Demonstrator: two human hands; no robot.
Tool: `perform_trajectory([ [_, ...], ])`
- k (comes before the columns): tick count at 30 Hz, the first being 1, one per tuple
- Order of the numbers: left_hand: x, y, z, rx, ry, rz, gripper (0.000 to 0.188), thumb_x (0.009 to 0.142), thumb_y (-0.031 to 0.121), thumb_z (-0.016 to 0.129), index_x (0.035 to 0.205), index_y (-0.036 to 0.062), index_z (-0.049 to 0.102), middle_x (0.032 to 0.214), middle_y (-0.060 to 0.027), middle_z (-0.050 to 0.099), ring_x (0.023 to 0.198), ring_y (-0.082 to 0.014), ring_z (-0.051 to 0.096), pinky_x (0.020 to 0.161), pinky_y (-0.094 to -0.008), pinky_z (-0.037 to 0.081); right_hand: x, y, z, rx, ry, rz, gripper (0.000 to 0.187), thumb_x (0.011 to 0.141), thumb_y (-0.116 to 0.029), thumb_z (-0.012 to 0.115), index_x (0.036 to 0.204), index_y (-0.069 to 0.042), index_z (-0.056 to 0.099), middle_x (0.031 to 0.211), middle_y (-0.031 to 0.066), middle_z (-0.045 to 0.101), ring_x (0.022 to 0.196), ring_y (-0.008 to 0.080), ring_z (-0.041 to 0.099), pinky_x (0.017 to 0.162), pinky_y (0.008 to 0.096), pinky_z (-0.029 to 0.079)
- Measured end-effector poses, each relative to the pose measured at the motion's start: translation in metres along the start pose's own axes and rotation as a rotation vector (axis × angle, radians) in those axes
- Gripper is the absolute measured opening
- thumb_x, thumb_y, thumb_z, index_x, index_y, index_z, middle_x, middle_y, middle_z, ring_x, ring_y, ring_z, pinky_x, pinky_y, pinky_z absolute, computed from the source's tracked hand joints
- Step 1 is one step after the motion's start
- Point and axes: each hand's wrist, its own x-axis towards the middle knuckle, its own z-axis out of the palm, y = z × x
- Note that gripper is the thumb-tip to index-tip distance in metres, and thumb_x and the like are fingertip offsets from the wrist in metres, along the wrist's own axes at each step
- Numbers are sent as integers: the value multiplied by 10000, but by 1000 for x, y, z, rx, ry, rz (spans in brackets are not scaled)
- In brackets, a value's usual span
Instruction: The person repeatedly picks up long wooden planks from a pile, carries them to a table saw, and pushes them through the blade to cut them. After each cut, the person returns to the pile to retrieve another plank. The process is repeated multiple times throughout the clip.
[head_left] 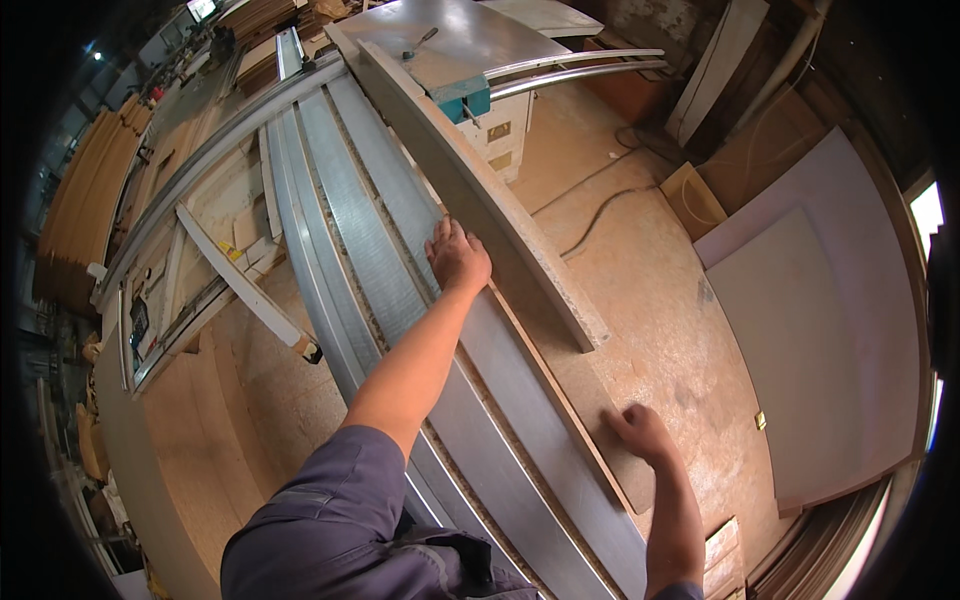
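A long brown board [577, 380] lies along the right edge of the ribbed metal sliding table [500, 345]. My left hand [460, 257] rests across the board's left edge and the metal, fingers bent a little and slightly apart. Nearer to me, my right hand [643, 433] is at the board's right edge, thumb over the top and the other fingers curled in; their tips are hidden. A long, straight wooden fence [500, 205] stands over the board's far part and hides some of it.
At the far end stand a teal clamp block [463, 97] and two curved metal rails [575, 75]. A metal frame with a diagonal brace [240, 285] is on the left, beside stacked boards [90, 200]. Large pale panels [820, 330] lean at right. A cable [605, 208] crosses the floor.
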Motion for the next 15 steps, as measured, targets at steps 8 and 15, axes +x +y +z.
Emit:
perform_trajectory([
  [8,1,4,5,-58,20,14,524,991,243,438,1440,-27,450,1572,-133,374,1485,-258,290,1223,-496,157,-67,93,21,395,404,155,308,924,-266,701,953,41,689,806,71,685,745,131,622,672,298,498],
  [15,4,8,4,-32,-3,14,523,990,248,440,1445,-11,450,1567,-122,383,1484,-250,293,1225,-486,157,-141,182,37,33,496,298,416,881,-341,739,837,70,695,751,203,705,707,305,691,676,398,540],
])
